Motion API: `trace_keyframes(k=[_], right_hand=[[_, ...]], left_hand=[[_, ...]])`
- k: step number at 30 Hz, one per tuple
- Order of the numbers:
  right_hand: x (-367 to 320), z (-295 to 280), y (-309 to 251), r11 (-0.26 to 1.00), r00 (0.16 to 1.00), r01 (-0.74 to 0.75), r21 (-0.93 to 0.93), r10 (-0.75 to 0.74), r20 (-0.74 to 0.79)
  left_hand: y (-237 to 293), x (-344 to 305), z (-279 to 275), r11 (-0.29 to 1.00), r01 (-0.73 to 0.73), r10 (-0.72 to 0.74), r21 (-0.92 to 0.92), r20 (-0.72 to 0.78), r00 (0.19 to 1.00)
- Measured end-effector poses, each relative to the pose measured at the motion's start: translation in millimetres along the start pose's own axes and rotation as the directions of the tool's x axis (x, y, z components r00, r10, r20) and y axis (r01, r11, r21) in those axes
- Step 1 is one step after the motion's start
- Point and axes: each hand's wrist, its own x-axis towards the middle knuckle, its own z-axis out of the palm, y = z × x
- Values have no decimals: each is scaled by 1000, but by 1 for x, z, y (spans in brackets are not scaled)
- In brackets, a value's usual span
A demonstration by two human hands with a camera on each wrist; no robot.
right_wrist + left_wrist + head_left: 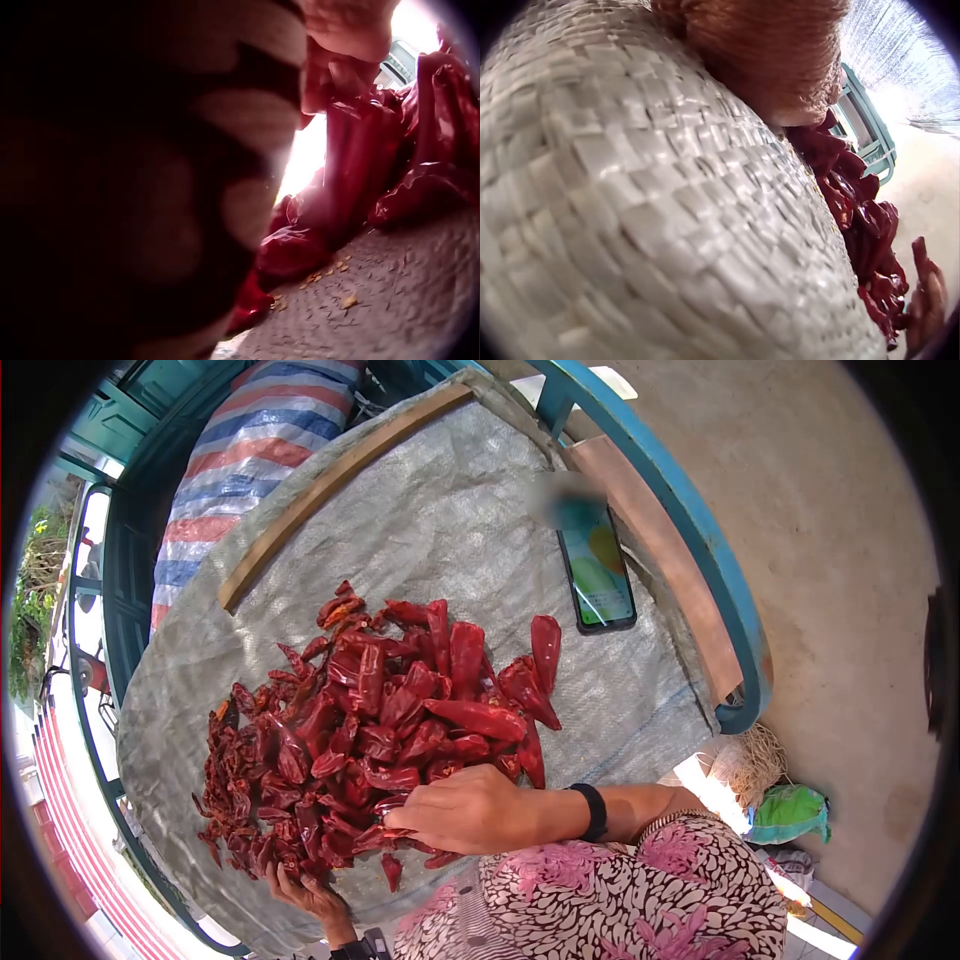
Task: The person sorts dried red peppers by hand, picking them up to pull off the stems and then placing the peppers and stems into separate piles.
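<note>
Dried red peppers (375,730) lie in a broad heap on a grey woven sheet (430,510). At the heap's near edge, the right hand (475,810) has its fingers bent down among them. The right wrist view has its fingers (349,37) at the top of an upright red pepper (360,150), gripping it; their tips are partly hidden. Lower left in the head view, the left hand (308,895) rests with loosely spread fingers against the heap's edge. Close to the left wrist camera, part of that hand (772,60) lies over the weave (667,210), touching peppers (855,195).
A phone (598,575) lies on the sheet's right side, inside a blue-green metal rail (690,520). Along the far left edge runs a wooden strip (340,485), with a striped bag (255,450) beyond. A green bag (790,815) sits on the floor at the right.
</note>
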Motion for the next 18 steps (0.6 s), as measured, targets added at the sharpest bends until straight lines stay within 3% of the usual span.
trace_keyframes(k=[3,6,9,12,15,18], right_hand=[[8,12,7,1000,1000,31,-4,-31,-7],[18,13,5,995,996,61,-74,-55,77],[18,11,6,994,989,97,-53,-90,116],[18,8,1,997,989,75,-32,-70,126],[25,9,1,997,988,81,12,-82,132],[28,29,4,988,982,137,74,-145,118]], left_hand=[[-6,-8,-4,981,-74,77,177,-11,997],[-16,-9,-1,958,-187,198,215,-31,980],[-29,-17,1,944,-77,91,322,-30,995],[41,25,-14,894,-6,69,447,-124,990],[108,45,-34,989,-98,96,-109,-30,995],[158,64,-33,921,-349,381,-171,218,899]])
